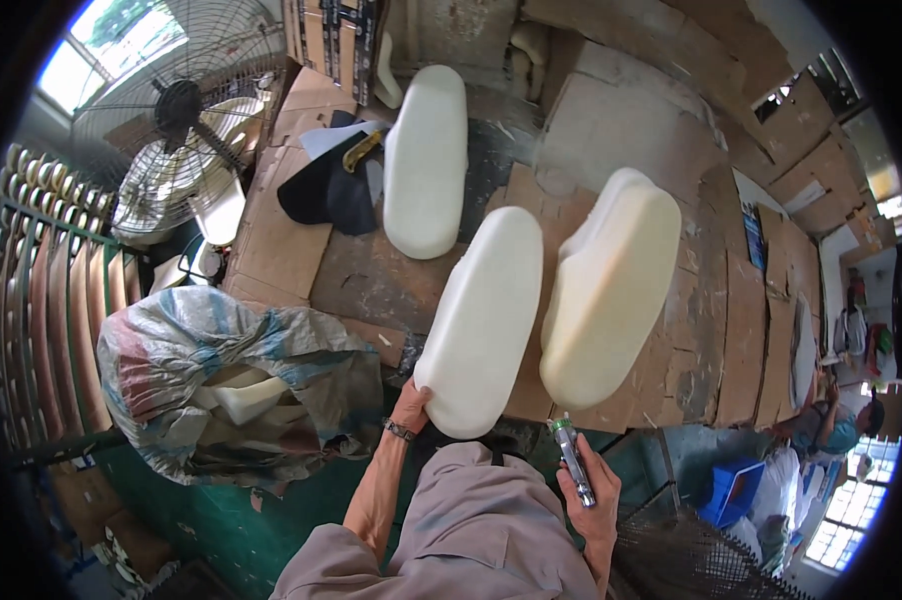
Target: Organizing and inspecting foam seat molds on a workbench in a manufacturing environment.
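Note:
My left hand (412, 408) grips the lower left edge of a long white foam seat pad (485, 320), which tilts over the table's near edge. In my right hand (598, 498), fingers wrapped round it, is a slim silver handheld tool (572, 463) with a green collar and a pale tip; its exact kind I cannot make out. That tip points up, close to the near end of a yellowish foam seat pad (616, 290) lying to the right. Farther back lies another white foam pad (427, 160).
Cardboard (696, 330) covers much of the worktable. Dark cloth pieces (331, 190) and a yellow-handled cutter (362, 151) lie at the back left. A woven sack (191, 330) with foam pieces stands left, near a large fan (179, 108) and a loaded rack (61, 290). Another person (821, 425) is far right.

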A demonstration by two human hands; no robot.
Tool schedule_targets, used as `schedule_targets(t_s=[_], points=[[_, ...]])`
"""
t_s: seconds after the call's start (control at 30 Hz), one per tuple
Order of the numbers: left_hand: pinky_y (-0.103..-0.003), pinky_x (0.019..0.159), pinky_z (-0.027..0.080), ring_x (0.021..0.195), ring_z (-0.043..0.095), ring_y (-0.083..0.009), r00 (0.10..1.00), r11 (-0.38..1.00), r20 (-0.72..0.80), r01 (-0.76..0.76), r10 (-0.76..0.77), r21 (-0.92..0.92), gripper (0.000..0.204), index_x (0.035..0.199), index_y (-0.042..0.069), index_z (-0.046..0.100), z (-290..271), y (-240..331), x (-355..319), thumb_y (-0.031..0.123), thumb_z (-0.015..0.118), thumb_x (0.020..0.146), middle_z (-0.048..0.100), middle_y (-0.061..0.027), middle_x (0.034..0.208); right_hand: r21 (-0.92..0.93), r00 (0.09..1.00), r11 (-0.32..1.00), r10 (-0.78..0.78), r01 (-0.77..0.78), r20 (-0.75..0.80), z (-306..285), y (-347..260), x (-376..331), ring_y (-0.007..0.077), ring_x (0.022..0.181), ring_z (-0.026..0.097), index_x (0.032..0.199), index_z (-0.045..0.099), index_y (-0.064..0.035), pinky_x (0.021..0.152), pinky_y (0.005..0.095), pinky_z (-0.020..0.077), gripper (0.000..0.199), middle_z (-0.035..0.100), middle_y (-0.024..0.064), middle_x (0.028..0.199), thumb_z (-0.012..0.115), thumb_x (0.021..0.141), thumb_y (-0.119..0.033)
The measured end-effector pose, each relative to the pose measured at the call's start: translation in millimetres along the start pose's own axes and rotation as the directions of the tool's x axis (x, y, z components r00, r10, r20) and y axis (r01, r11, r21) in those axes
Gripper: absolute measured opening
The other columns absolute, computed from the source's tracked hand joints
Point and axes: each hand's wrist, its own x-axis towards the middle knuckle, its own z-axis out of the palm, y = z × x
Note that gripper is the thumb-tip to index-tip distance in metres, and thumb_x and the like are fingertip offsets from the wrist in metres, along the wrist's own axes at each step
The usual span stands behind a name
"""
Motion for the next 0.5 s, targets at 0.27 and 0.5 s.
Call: schedule_targets(t_s=[0.27,0.5], points=[[-0.040,0.094,0.056,0.114,0.064,-0.0229,0.958,0.947,-0.040,-0.286,0.283,-0.149,0.094,0.139,0.000,0.048,4.7,92.2,15.8,0.048,0.088,0.070,0.063,-0.0093,0.128,0.002,0.999,1.000,-0.013,0.013,0.030,4.4,-5.6,9.4,0.0258,0.080,0.068,0.134,0.057,0.0028,0.075,0.0358,0.0537,0.051,0.069,0.0151,0.091,0.071,0.086,-0.009],[-0.044,0.098,0.054,0.117,0.061,-0.0255,0.778,0.771,-0.170,-0.626,0.605,-0.119,0.065,0.138,-0.001,0.047,-70.8,210.2,133.1,0.051,0.053,0.099,0.060,-0.0122,0.133,0.000,0.998,0.999,-0.047,0.047,0.039,8.4,-3.6,9.8,0.0281,0.080,0.068,0.133,0.056,0.0039,0.074,0.0361,0.0538,0.052,0.069,0.0155,0.091,0.071,0.084,-0.004]])
